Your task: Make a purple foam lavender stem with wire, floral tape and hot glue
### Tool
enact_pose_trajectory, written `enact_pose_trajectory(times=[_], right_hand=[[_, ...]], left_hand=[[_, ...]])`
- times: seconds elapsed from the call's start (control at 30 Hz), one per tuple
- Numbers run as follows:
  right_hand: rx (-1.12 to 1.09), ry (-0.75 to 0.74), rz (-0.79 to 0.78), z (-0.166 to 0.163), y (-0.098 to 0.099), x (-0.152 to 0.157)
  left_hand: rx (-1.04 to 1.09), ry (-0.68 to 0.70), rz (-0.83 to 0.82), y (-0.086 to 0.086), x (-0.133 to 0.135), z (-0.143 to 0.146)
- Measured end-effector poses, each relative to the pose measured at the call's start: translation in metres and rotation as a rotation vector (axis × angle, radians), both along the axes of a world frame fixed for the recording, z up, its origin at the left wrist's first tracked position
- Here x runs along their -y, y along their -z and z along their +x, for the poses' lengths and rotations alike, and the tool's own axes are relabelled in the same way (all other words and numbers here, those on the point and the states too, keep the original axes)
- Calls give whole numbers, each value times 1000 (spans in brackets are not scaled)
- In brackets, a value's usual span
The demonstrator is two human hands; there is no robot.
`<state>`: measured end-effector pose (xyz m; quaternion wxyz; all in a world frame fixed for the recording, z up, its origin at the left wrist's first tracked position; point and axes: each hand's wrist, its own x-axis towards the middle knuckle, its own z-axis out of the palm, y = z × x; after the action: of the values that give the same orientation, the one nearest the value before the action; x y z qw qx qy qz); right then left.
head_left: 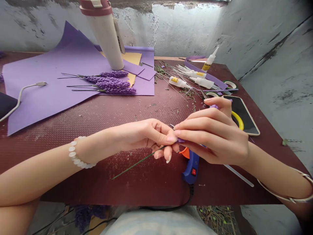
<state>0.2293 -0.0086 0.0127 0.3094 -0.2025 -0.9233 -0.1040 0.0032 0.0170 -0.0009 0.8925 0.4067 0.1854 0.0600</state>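
My left hand (158,135) is closed in a pinch on a thin green flower stem (137,164), which slants down to the left. A small purple piece (180,140) shows at the stem's upper end, mostly covered by fingers. Against it press the fingertips of my right hand (215,133), touching the left fingertips. A dark pointed tip (171,125) pokes out beside them. Below the right hand lies a blue glue gun (192,168) with an orange trigger, partly hidden. Purple bits (214,106) show behind the right hand's raised finger.
Purple sheets (49,85) cover the back left, with several purple flower stalks (112,83) and a white tumbler (105,39) on them. Glue bottles (179,82), wires and green scraps lie at back right. A phone (242,114) and yellow tape ring (238,120) sit right.
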Motion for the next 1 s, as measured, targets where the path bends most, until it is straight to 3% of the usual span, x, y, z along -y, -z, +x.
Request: enact_pose_trajectory(times=[0.2,0.33,0.43,0.6,0.7,0.8,1.0], right_hand=[[-48,-19,-49,-2,1,-1],[-64,73,-45,-4,0,-2],[-58,172,-48,-5,1,-3],[-35,290,-83,-6,6,-8],[-27,334,-86,-9,10,-9],[-25,345,-80,-13,12,-9],[-61,321,-13,-18,15,-5]], left_hand=[[4,-10,-17,5,-2,2],[35,-86,44,6,-5,1],[-74,-216,244,2,-11,-3],[-399,-414,761,-17,-20,-6],[-485,-435,1026,-24,-16,-4],[-472,-425,1157,-22,-7,0],[-463,-554,1240,-15,6,6]])
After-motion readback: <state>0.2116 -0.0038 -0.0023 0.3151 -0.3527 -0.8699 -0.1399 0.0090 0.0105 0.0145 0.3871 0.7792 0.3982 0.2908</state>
